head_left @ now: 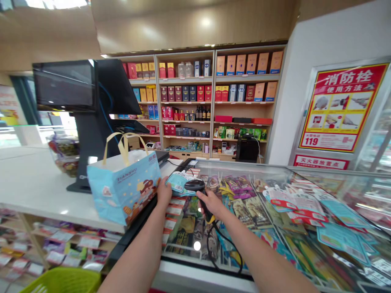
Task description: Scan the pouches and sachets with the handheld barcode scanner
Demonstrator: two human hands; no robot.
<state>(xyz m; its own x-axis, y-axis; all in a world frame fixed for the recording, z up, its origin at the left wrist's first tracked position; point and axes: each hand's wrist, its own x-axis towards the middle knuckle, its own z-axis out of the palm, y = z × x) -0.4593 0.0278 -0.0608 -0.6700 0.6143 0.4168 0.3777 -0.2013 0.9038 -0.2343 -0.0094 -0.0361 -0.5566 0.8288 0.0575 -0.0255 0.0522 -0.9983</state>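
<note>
My right hand (211, 202) is wrapped round the handle of a black barcode scanner (195, 186), whose head points at blue-and-white spouted pouches (179, 182) on the glass counter. A black cable (210, 252) hangs in a loop from the scanner's yellow-tipped handle. At the left edge of those pouches, my left hand (164, 190) grips one with its fingers partly hidden. Just beside that hand stands a light blue paper bag (122, 187) with cream handles. More red, white and blue pouches (301, 203) lie spread on the glass to the right.
A black checkout terminal (88, 130) stands on the white counter (39, 187) behind the bag. Packaged snacks (249, 211) show beneath the glass top. Boxed goods fill the back shelves (186, 81). A green basket (67, 280) sits at lower left.
</note>
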